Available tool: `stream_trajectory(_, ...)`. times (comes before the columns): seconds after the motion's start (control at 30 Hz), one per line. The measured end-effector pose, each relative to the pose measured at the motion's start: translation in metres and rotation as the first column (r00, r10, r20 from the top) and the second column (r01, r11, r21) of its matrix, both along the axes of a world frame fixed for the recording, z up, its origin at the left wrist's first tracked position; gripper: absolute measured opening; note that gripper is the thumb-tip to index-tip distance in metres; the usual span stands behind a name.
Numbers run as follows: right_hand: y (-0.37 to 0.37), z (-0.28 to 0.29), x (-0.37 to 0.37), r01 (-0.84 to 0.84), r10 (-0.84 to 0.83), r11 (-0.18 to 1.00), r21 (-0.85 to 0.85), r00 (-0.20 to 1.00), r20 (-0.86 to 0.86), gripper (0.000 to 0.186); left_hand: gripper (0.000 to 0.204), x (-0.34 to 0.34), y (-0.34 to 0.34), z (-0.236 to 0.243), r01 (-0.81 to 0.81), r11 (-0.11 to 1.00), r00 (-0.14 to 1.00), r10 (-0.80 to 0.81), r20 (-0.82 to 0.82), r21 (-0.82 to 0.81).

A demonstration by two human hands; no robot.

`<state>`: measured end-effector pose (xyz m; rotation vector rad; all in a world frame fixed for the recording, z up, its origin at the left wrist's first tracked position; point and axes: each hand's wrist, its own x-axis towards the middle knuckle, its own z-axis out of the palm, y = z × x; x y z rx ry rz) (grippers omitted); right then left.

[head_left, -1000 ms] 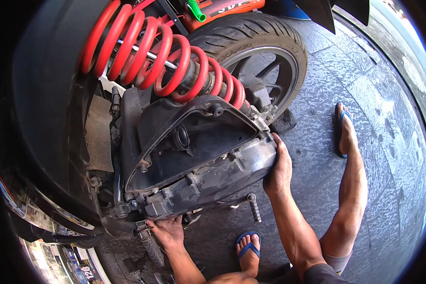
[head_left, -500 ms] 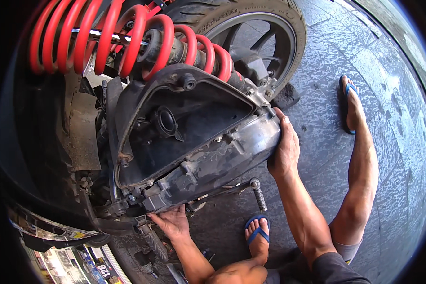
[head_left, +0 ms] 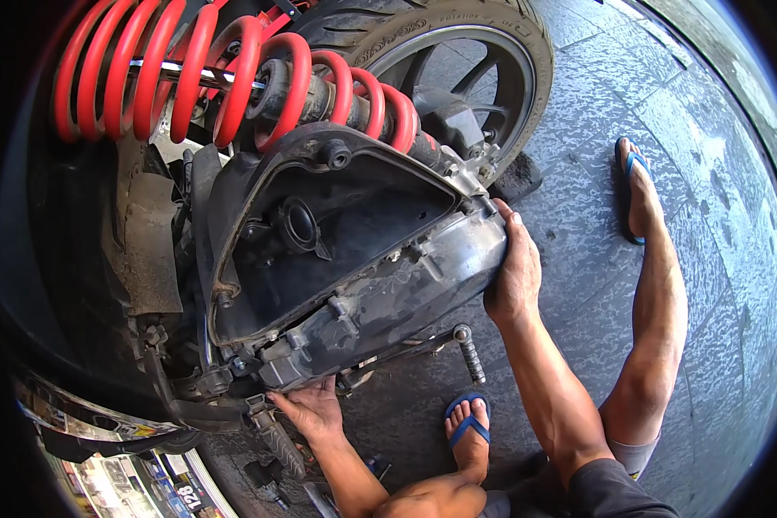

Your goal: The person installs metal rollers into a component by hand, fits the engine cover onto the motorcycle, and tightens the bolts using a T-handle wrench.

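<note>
My right hand [head_left: 514, 276] grips the right end of a long grey metal engine casing [head_left: 388, 285], fingers hidden behind it. My left hand [head_left: 315, 406] is under the casing's lower left end, thumb spread along its edge and fingertips hidden. An open black triangular airbox housing [head_left: 259, 281] with a round intake rests against the top of the casing. Above them lies a large red coil-spring shock absorber [head_left: 295, 86]. A kick-starter lever [head_left: 470, 354] with a ribbed pedal sticks out below the casing, between my hands.
A wheel with tyre [head_left: 527, 104] stands behind the shock. Black scooter bodywork [head_left: 69, 250] fills the left. My feet in blue flip-flops [head_left: 466, 432] are on dark stone tiles [head_left: 708, 259]. A footrest [head_left: 281, 445] and small parts sit at lower left; shelved goods [head_left: 121, 483] appear beyond.
Since one second ago the view has shifted, so the spring, wheel and casing appear higher and further left, and my right hand appears higher. Both hands stay on the casing.
</note>
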<state>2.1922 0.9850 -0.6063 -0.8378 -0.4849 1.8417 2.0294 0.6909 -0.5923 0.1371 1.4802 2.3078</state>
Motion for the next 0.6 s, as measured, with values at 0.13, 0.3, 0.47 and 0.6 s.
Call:
stream_trajectory(0.13,-0.0004,0.0009,0.0001,-0.004,0.004,1.000,-0.002,1.000,0.002,0.050,0.103,-0.0012,-0.0015,-0.0004,0.003,1.000,0.999,-0.003,0.034,-0.009)
stream_trajectory(0.3,-0.0002,0.0039,0.0003,-0.004,0.003,1.000,0.022,1.000,0.025,0.050,0.103,-0.0028,-0.0022,-0.0007,0.006,1.000,1.000,-0.006,0.020,-0.010)
stream_trajectory(0.47,0.0004,0.0084,0.0015,-0.026,0.026,1.000,0.004,1.000,0.007,0.051,0.101,-0.0013,-0.0018,-0.0004,-0.002,1.000,1.000,0.003,0.012,-0.030)
stream_trajectory(0.6,0.0008,0.0080,0.0023,-0.021,0.021,1.000,0.013,1.000,0.018,0.052,0.098,-0.0021,-0.0017,-0.0011,0.017,1.000,1.000,-0.017,0.023,0.002)
